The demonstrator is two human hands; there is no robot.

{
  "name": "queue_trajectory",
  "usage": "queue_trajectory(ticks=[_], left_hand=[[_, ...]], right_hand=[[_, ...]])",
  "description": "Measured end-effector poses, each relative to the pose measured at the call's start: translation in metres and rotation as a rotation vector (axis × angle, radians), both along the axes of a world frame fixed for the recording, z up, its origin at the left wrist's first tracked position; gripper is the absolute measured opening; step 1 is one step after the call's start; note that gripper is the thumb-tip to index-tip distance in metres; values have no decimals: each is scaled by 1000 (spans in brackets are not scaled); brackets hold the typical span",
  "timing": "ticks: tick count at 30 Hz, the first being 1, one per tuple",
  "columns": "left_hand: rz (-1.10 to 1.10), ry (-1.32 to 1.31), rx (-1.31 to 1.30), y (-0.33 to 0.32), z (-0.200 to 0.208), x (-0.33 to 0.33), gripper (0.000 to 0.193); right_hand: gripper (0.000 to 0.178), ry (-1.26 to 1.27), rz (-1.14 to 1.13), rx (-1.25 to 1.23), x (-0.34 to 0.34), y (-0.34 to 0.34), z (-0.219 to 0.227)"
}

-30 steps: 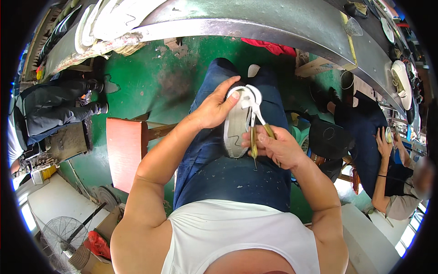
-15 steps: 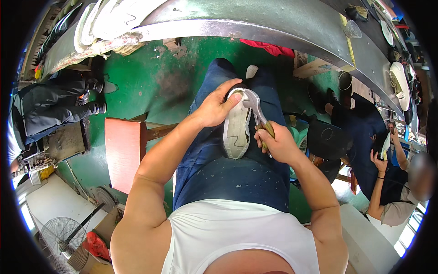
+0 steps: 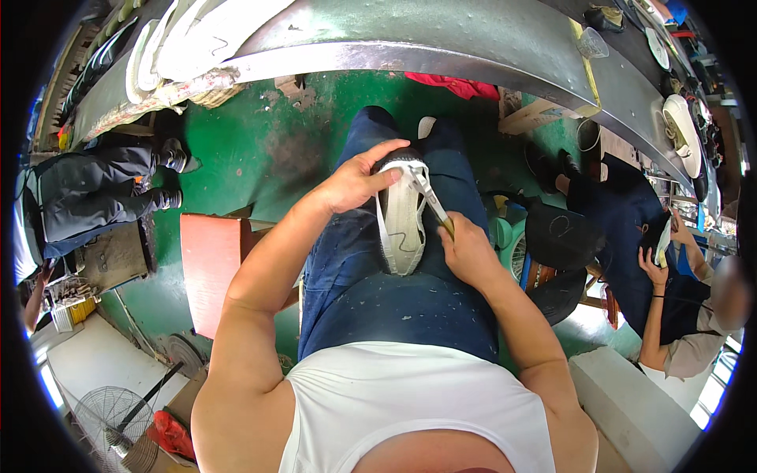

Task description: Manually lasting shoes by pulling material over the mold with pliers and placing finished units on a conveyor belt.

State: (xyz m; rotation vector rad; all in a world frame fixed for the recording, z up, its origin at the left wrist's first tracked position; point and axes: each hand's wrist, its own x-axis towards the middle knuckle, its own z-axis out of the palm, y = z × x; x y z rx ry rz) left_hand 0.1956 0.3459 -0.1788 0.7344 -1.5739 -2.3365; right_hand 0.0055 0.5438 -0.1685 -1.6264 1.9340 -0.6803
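Note:
A light grey-beige shoe upper [image 3: 404, 225], apparently on a last, rests sole side up along my lap between my thighs, its dark-edged end away from me. Around that far end, my left hand [image 3: 355, 183] is closed, its thumb pressing on the white rim and its fingers curled over the dark edge. My right hand [image 3: 473, 254] grips the olive handles of metal pincers [image 3: 426, 193] at the right side of the shoe. The pincers' head meets the white edge near the far end; whether the jaws bite material I cannot tell.
A metal-edged workbench [image 3: 331, 57] spans the far side, with white pieces [image 3: 213, 39] piled at its left. A red-topped stool [image 3: 209, 272] stands left, a fan [image 3: 110, 418] lower left. One person [image 3: 631, 213] works seated on the right; another's legs [image 3: 98, 193] show left.
The pincers have turned, their head now lower and nearer the shoe's middle line. My right hand has shifted slightly, and a white strip now stands out along the shoe's left side.

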Motion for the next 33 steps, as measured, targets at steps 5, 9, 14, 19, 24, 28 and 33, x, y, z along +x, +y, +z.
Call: queue_trajectory(ticks=[5,9,14,19,24,28,33], left_hand=[[188,-264,-167,12,4,-25,46],[231,-221,-78,7,-15,-27,44],[79,-189,0,-3,-31,-28,53],[-65,-294,83,-18,-24,-39,58],[-67,-316,175,-15,-28,-59,58],[-49,-395,141,-10,-32,-58,59],[31,-471,74,-5,-35,-61,57]], right_hand=[[20,-110,34,342,-19,-13,44],[23,-435,69,551,-39,-22,79],[36,-365,-116,264,-22,-53,45],[39,-594,-88,616,-41,-39,25],[32,-894,-423,-432,-18,-90,-37],[43,-667,-347,-122,-7,-25,-63],[51,-1247,-482,-154,-17,40,-11]])
